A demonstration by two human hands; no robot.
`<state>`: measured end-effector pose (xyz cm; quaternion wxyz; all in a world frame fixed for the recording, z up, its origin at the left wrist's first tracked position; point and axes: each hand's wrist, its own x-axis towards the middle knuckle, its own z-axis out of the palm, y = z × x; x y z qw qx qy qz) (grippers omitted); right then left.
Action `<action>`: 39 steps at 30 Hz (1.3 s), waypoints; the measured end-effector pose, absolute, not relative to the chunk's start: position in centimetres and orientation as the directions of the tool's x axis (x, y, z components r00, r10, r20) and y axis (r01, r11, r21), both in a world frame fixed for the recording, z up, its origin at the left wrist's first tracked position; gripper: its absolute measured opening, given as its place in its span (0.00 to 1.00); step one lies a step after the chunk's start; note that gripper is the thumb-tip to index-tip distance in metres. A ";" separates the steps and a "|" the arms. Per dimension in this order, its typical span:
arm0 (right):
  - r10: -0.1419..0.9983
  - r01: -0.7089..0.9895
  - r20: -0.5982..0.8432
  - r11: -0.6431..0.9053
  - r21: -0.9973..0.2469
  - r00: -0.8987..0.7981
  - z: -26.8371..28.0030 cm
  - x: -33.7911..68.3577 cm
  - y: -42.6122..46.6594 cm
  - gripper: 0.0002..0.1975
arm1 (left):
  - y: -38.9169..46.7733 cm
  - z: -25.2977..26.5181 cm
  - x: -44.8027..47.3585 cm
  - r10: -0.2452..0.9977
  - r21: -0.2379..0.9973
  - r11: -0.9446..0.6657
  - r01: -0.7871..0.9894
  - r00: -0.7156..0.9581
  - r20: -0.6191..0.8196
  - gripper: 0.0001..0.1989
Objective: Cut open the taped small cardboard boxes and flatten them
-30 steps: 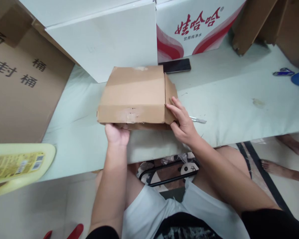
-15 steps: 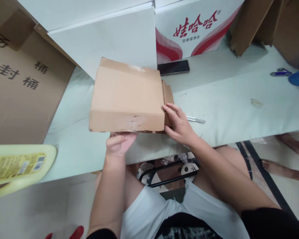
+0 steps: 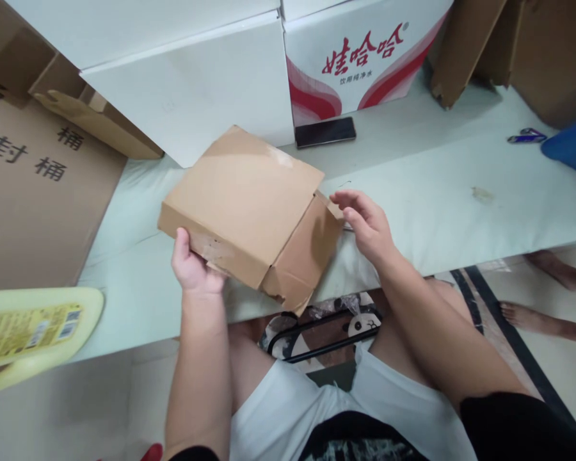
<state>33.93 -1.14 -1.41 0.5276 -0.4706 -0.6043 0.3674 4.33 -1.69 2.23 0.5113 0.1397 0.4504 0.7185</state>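
Observation:
A flat brown cardboard box [image 3: 242,198] is tilted above the pale green surface, one end flap [image 3: 304,253] standing out on its right side. My left hand [image 3: 196,266] grips the box at its near left edge, thumb on the side wall and the other fingers hidden beneath. My right hand [image 3: 365,224] is beside the flap's far right corner, fingers partly curled and apart from the thumb. Whether its fingertips touch the cardboard is hard to tell. A thin metal tool lies mostly hidden behind my right hand.
White cartons [image 3: 187,89] and a red-and-white carton [image 3: 360,64] line the back, a black phone [image 3: 325,132] before them. Large brown cartons [image 3: 33,192] stand left, near a yellow bottle [image 3: 43,326]. To the right are a blue-purple object [image 3: 527,136], a blue item [image 3: 573,147] and another person's feet [image 3: 523,315].
The box has turned clockwise, bringing its right end flap into fuller view. My left hand has shifted left along the near edge. My right hand has moved right, off the box's near corner.

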 end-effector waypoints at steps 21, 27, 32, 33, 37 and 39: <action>0.970 0.608 0.223 0.119 -0.785 0.099 -2.1 35.6 -0.7 0.31 | -1.5 1.9 4.0 0.873 0.827 0.044 -0.561 -0.381 -0.305 0.18; 0.976 0.326 0.103 0.035 -0.945 0.193 -2.7 35.7 -0.4 0.36 | -1.1 1.0 3.6 0.862 0.825 -0.085 -0.558 -0.457 -0.220 0.20; 0.985 -0.056 -0.158 -0.162 -0.985 -0.068 -2.4 34.8 -0.7 0.49 | -1.3 0.7 4.2 0.917 0.835 -0.078 -0.545 -0.368 -0.155 0.22; 0.981 -0.084 -0.172 -0.179 -0.980 -0.091 -2.4 34.6 -0.7 0.52 | -1.4 0.7 4.5 0.922 0.829 -0.071 -0.554 -0.353 -0.157 0.23; 0.980 -0.151 -0.195 -0.200 -0.968 -0.048 -2.7 33.6 -0.9 0.55 | -2.1 1.2 5.8 0.938 0.819 -0.059 -0.571 -0.314 -0.151 0.23; 0.977 -0.210 -0.203 -0.213 -0.954 -0.067 -2.4 33.2 -1.1 0.48 | -2.6 1.4 6.4 0.947 0.828 -0.032 -0.559 -0.282 -0.153 0.24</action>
